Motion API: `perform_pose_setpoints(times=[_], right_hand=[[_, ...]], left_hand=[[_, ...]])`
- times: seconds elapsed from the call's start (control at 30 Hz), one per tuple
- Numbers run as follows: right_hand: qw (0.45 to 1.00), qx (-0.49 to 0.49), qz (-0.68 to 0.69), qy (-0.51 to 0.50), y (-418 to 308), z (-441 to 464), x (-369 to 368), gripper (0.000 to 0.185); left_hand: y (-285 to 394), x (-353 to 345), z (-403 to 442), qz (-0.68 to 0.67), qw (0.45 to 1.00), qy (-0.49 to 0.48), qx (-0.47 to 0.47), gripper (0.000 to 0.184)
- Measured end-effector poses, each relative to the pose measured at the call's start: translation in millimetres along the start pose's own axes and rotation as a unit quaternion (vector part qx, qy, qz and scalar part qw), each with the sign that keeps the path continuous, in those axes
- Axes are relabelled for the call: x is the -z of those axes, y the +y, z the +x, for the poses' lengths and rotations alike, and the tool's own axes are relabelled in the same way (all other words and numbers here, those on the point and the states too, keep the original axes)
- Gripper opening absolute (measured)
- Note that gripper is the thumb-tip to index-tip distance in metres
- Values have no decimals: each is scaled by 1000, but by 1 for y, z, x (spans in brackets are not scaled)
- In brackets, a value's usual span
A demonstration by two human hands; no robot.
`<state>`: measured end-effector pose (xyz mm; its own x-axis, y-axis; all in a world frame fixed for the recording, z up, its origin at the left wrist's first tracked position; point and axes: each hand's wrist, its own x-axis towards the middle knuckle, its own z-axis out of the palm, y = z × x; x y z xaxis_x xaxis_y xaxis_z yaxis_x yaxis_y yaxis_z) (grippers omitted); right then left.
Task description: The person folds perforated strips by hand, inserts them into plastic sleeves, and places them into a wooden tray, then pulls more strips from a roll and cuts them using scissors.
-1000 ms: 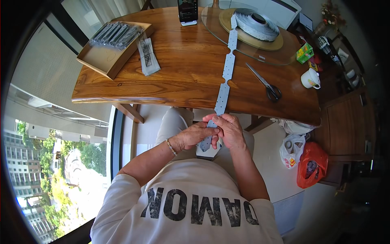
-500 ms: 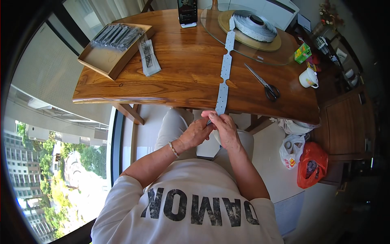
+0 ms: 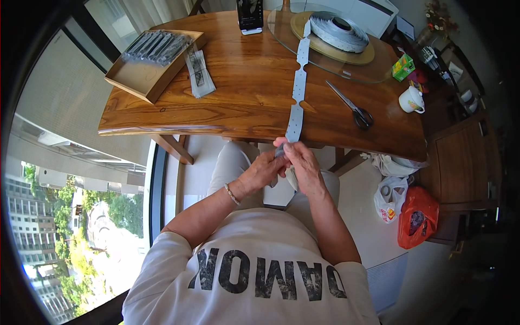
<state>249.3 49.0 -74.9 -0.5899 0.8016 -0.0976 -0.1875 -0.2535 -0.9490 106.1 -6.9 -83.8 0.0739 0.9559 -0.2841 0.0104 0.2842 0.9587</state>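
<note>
A grey dotted strip (image 3: 299, 86) with notched edges runs from a large roll (image 3: 338, 35) down across the table and over its front edge. Just below that edge, my left hand (image 3: 259, 172) pinches the strip's lower part. My right hand (image 3: 305, 165) is closed on the same strip, its thumb and fingers meeting my left fingertips. Both hands partly hide the strip's end. A pale piece shows below my right hand, too covered to make out.
The wooden table (image 3: 238, 103) bears an open box (image 3: 135, 78) of wrapped packs, flat packets (image 3: 199, 76), a phone (image 3: 250, 16), scissors (image 3: 352, 105), a white mug (image 3: 411, 101) and a green box (image 3: 403, 67). Bags (image 3: 418, 216) lie on the floor at right.
The strip's lower end, which hung visibly below my hands a second ago, is now mostly hidden in them. My hands have shifted slightly up, and their grip has changed.
</note>
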Motion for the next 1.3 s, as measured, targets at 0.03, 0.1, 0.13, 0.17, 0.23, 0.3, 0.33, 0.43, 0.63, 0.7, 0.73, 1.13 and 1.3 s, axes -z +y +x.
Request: perform_pose_setpoints(times=[0.03, 0.1, 0.13, 0.17, 0.23, 0.3, 0.33, 0.43, 0.63, 0.7, 0.73, 1.13, 1.3], right_hand=[[1000, 13, 3, 5, -4, -1, -1, 37], [997, 15, -28, 64, -11, -7, 5, 38], [990, 25, -65, 120, -14, -11, 7, 40], [990, 12, -63, 123, -9, -15, 10, 40], [995, -2, -56, 88, -4, -18, 17, 44], [996, -5, -53, 72, -1, -22, 17, 46], [997, -18, -53, 50, 2, -22, 13, 47], [998, -42, -50, 4, 9, -22, 2, 50], [995, -97, -11, -29, 14, -27, 1, 53], [994, -108, -19, -27, 18, -30, 5, 53], [992, -117, -7, -40, 22, -30, 8, 49], [981, -135, 97, -101, 37, -42, 9, 26], [982, -129, 121, -64, 19, -45, -1, 25]], left_hand=[[4, -1, -1, -68, 998, 8, 12, 36], [10, 3, 0, -115, 993, 28, -14, 35], [16, 6, 0, -189, 982, 10, 2, 34], [20, 8, 0, -261, 965, -6, 14, 33], [21, 8, 0, -291, 956, -8, 33, 33], [23, 7, 1, -339, 939, -14, 44, 32], [22, 5, 2, -339, 939, -15, 44, 32], [17, 1, 3, -342, 938, -40, 39, 32], [23, -6, -1, -337, 941, 1, 35, 32], [23, -8, -1, -329, 944, -2, 31, 32], [23, -8, -1, -328, 944, -3, 31, 32], [17, -9, 2, -353, 934, -16, 59, 30], [23, -5, 7, -338, 940, -33, 32, 30]])
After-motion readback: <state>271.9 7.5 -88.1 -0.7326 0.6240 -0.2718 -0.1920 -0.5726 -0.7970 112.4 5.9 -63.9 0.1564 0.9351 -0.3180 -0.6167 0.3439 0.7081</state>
